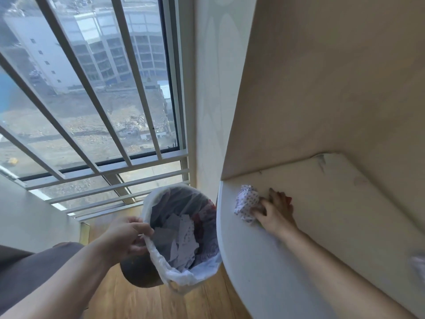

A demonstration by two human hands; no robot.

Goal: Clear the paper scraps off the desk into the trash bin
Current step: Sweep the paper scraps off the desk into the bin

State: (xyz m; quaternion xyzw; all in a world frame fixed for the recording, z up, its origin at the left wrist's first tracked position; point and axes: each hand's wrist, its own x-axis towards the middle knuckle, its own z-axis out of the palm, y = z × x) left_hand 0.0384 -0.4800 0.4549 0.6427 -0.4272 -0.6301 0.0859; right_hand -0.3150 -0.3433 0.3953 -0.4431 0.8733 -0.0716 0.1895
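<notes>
A trash bin [138, 272] lined with a white plastic bag [184, 276] is held tilted beside the desk's left edge, several paper scraps [181, 236] inside it. My left hand [127, 236] grips the bag's rim on the near left side. On the pale desk [345, 215] lies a crumpled white paper scrap with red dots [246, 202], close to the edge above the bin. My right hand [274, 209] rests flat on the desk, fingers against the right side of that scrap. A bit of red shows behind the fingers.
A blurred white scrap [417, 264] sits at the desk's right edge of view. Beige walls enclose the desk at the back and right. A barred window [92, 100] is to the left, wooden floor [142, 302] below.
</notes>
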